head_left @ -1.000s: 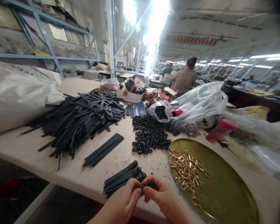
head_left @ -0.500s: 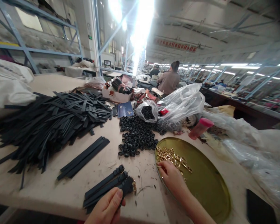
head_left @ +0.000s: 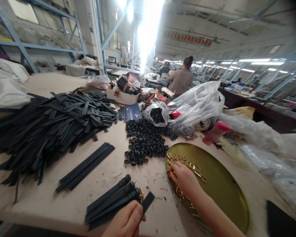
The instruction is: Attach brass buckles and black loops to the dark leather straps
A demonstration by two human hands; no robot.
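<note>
My left hand (head_left: 128,219), at the lower middle, is closed on a flat black strap (head_left: 147,201) whose free end points up and right. Beside that hand several finished-looking black straps with loops (head_left: 111,196) lie in a row, a bit of gold metal showing at their ends. My right hand (head_left: 184,177) reaches into the left side of an oval olive-gold tray (head_left: 227,197), fingers bent and pinched together among small gold buckles (head_left: 196,169). Whatever sits between those fingertips is hidden. Two or three plain black straps (head_left: 86,168) lie apart to the left.
A big heap of black straps (head_left: 64,121) covers the table's left. Small black loops (head_left: 145,144) are piled in the middle, near a plastic bag of loops (head_left: 157,115). A pink-lidded jar (head_left: 215,133) lies tilted behind the tray. A person (head_left: 181,79) sits farther back.
My left hand has shifted right, and its strap now extends past the row of looped straps. My right hand stays at the buckles, fingers curled deeper among them; some buckles are spread lower in the tray.
</note>
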